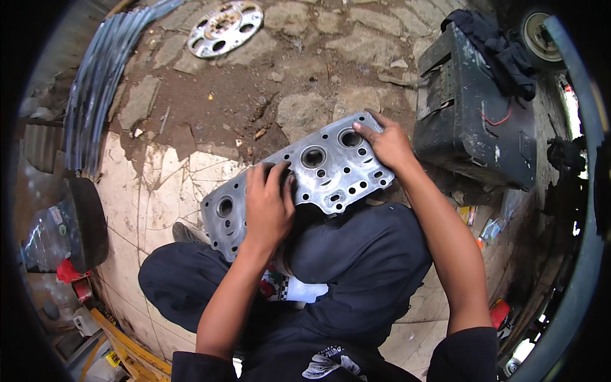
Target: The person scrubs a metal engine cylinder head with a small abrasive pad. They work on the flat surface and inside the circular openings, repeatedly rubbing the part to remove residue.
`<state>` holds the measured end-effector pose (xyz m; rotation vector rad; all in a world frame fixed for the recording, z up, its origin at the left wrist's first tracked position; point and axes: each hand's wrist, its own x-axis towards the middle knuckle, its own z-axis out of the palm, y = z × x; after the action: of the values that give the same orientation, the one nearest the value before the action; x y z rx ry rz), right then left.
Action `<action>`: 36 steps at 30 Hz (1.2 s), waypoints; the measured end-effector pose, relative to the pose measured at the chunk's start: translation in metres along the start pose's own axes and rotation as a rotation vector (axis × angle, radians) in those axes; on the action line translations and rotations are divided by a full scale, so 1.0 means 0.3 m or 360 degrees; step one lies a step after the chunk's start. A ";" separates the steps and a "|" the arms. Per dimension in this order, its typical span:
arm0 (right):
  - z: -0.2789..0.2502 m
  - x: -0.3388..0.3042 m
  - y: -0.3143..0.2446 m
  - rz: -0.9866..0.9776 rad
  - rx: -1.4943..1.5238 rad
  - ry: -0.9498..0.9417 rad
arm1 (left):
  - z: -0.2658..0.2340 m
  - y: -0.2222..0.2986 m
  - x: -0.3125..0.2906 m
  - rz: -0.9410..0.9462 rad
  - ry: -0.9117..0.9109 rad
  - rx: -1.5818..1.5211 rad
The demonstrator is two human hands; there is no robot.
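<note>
A metal engine plate [318, 175] rests across the lap of a seated person, whose left hand [267, 204] presses curled fingers onto its middle while the right hand [388, 143] lies flat, fingers spread, gripping its far end beside a black crate [474, 121].

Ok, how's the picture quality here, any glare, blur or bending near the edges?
Head view: soft daylight, sharp in the middle; mild sheen on the metal cylinder head under the left hand and right hand; fisheye bends the corrugated sheets toward the rim; black vignette at the corners; blown-out brightness at the right edge.
</note>
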<state>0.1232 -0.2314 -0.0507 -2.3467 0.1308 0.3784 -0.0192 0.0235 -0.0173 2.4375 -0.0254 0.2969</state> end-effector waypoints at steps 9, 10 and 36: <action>0.003 -0.114 -0.139 -0.0314 -0.0845 0.0525 | 0.008 -0.128 -0.031 -0.0324 0.0315 -0.0261; -0.007 -0.143 -0.141 -0.0488 -0.0958 0.0626 | -0.003 -0.153 -0.035 -0.0467 0.0270 -0.0339; -0.096 -0.254 -0.064 -0.0339 -0.0350 0.0564 | -0.185 -0.216 -0.109 -0.0089 -0.0077 -0.0337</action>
<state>0.0613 -0.2388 0.0051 -2.5953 0.0060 -0.1367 -0.0563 0.1068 -0.0234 2.2307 -0.0096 0.1998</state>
